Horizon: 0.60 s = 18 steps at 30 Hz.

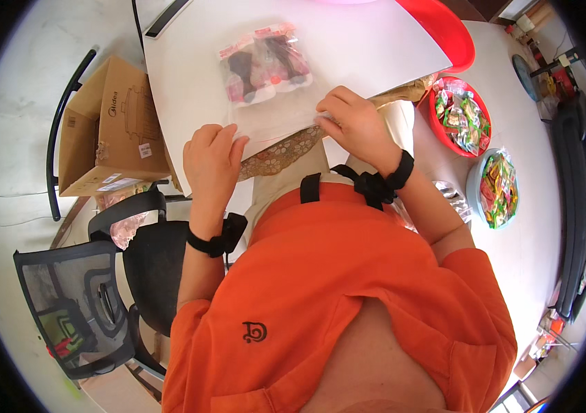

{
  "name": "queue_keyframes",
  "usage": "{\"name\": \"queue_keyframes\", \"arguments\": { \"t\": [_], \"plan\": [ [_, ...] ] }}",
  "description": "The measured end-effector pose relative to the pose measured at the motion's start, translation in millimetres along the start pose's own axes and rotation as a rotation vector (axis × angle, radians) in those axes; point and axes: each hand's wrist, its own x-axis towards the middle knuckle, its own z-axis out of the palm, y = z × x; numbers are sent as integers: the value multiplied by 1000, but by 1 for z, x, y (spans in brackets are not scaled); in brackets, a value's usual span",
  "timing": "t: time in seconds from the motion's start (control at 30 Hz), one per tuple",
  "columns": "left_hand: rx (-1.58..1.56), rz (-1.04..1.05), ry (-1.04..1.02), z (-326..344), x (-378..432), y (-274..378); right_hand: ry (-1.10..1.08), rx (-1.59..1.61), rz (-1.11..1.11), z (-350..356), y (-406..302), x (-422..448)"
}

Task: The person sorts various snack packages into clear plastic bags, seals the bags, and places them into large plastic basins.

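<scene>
A clear plastic bag (267, 116) lies flat on the white table, its transparent end towards me. Its far part (267, 62) has pink-and-white print and dark contents that I cannot make out. At the bag's near left corner, my left hand (213, 160) has thumb and forefinger on the film. The near right corner is pinched by my right hand (355, 124) at the table edge. Between my hands, a brown lace cloth with a flower pattern (288, 152) hangs below the edge.
The white table (375, 51) bears a dark bar-shaped object (168, 18) at far left. Rightward stand a red basin (461, 41), a red tub (433, 106) and a pale blue tub (472, 180), both with wrapped packets. A cardboard box (130, 113) and mesh chair (68, 304) are left.
</scene>
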Motion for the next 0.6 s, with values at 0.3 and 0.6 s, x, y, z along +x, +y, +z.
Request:
{"name": "queue_keyframes", "arguments": {
  "t": [0.3,0.6],
  "plan": [
    [34,134,86,7,-5,-14,92,-163,-140,-1,18,-11],
    [-129,257,47,1,-3,-17,15,-144,-221,-18,16,-16]
  ]
}}
